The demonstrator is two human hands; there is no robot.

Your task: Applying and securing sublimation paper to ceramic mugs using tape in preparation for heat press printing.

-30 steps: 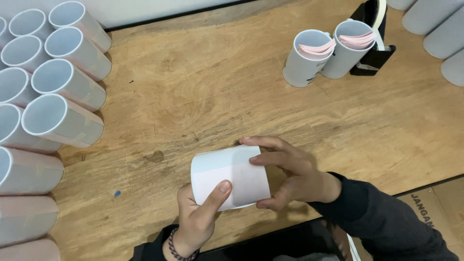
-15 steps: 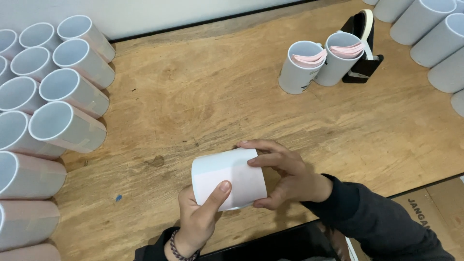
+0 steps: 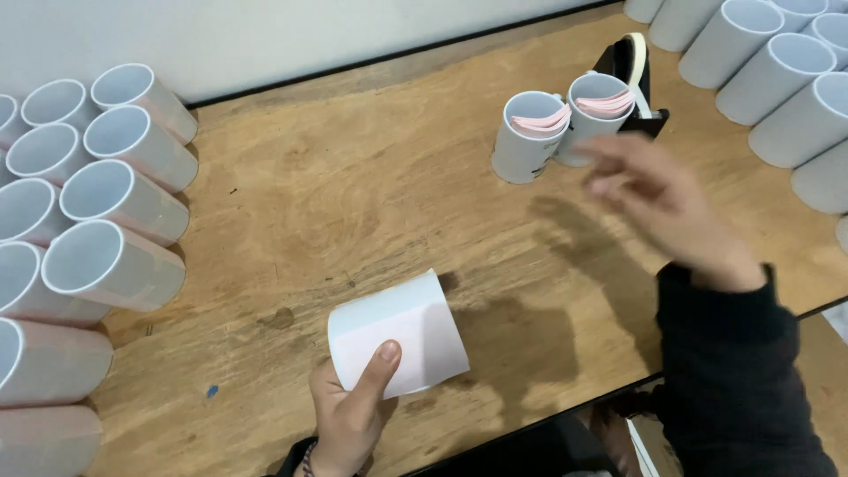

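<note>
left hand (image 3: 349,415) grips white mug (image 3: 397,336) | right hand (image 3: 658,203) raised (blurred)

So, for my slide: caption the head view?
Left hand holds a rolled white sheet; right hand hovers near two mugs.

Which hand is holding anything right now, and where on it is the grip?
The left hand holds the white rolled sheet at its near lower edge, thumb pressed on the outer face. The right hand is blurred above the table, holding nothing.
</note>
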